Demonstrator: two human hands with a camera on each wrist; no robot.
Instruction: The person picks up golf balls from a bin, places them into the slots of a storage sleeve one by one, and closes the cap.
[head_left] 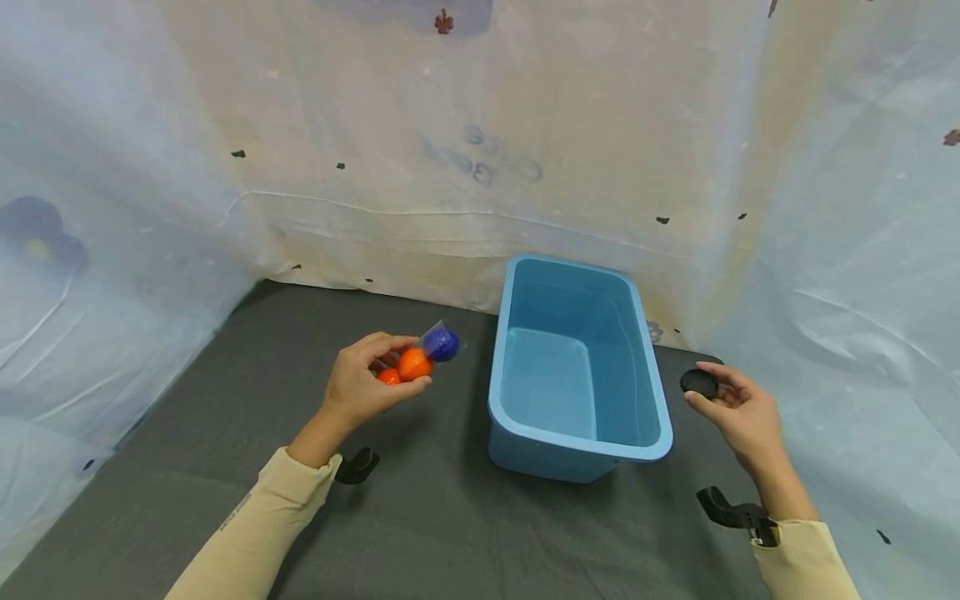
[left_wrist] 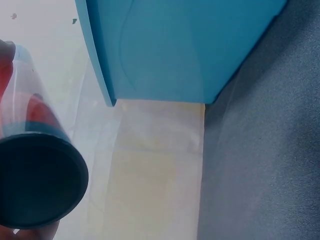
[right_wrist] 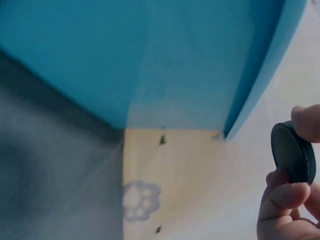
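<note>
My left hand (head_left: 365, 385) grips a clear plastic tube (head_left: 418, 358) lying sideways, left of the blue bin (head_left: 577, 446). Inside the tube I see two orange balls and one blue ball (head_left: 441, 343) at the end that points toward the bin. In the left wrist view the tube (left_wrist: 30, 165) shows a dark round end. My right hand (head_left: 738, 408) pinches a black round lid (head_left: 699, 382) between thumb and fingers, to the right of the bin. The right wrist view shows the lid (right_wrist: 293, 153) edge-on beside the bin's wall (right_wrist: 150, 60).
The blue bin stands with nothing in it on a dark grey mat (head_left: 420, 525). Pale plastic sheeting (head_left: 480, 150) closes off the back and both sides. The bin's wall (left_wrist: 190, 45) fills the top of the left wrist view.
</note>
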